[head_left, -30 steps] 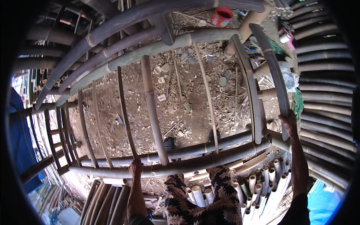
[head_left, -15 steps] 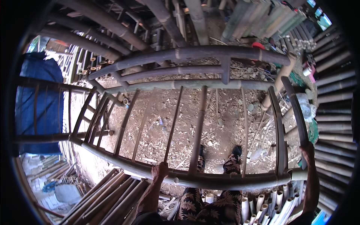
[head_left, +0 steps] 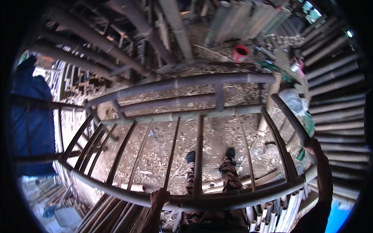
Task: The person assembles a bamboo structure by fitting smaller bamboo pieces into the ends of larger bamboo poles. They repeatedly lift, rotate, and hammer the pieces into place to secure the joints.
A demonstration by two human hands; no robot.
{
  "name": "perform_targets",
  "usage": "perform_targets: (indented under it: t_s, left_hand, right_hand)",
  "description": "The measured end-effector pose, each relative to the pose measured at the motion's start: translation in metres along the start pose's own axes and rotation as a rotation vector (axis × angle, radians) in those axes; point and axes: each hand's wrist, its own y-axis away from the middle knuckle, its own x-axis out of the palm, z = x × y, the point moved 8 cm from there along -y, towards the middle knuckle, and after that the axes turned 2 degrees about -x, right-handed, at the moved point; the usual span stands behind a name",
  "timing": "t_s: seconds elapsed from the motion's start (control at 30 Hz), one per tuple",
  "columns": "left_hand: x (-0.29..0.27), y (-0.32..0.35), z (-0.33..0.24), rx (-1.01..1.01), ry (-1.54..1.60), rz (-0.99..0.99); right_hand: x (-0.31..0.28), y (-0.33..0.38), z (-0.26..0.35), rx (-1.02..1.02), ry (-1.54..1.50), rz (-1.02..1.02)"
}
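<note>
Lifted higher: round-poled bamboo frame (smooth, slatted); left hand, right hand fingers gripping poles.

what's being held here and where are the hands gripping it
A bamboo frame: the left hand grips its near bottom rail, the right hand its right side pole.

Littered dirt floor ringed by stacked bamboo poles, daylit.

Dim daylight from above, dark vignette, strong fisheye bending, soft blurred edges.
</note>
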Motion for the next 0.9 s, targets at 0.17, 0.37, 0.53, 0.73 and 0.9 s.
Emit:
perform_targets:
  t_s: [0.17, 0.37, 0.53, 0.73, 0.9]
  left_hand:
    - [0.033, -0.005, 0.002, 0.194, -0.201, 0.024]
    - [0.033, -0.027, -0.003, 0.407, -0.415, -0.034]
    - [0.011, -0.069, -0.007, 0.685, -0.574, -0.033]
    - [-0.076, -0.060, -0.056, 0.577, -0.558, -0.031]
    - [-0.125, -0.041, -0.075, 0.538, -0.594, -0.030]
  right_hand:
    - [0.007, -0.018, -0.036, -0.015, 0.140, 0.275]
    - [0.012, -0.030, -0.020, -0.046, 0.128, 0.241]
    - [-0.024, -0.050, 0.009, 0.053, 0.235, 0.129]
    - [-0.103, 0.008, 0.053, -0.026, 0.237, -0.229]
    - [-0.052, 0.224, 0.072, -0.029, -0.986, -1.115]
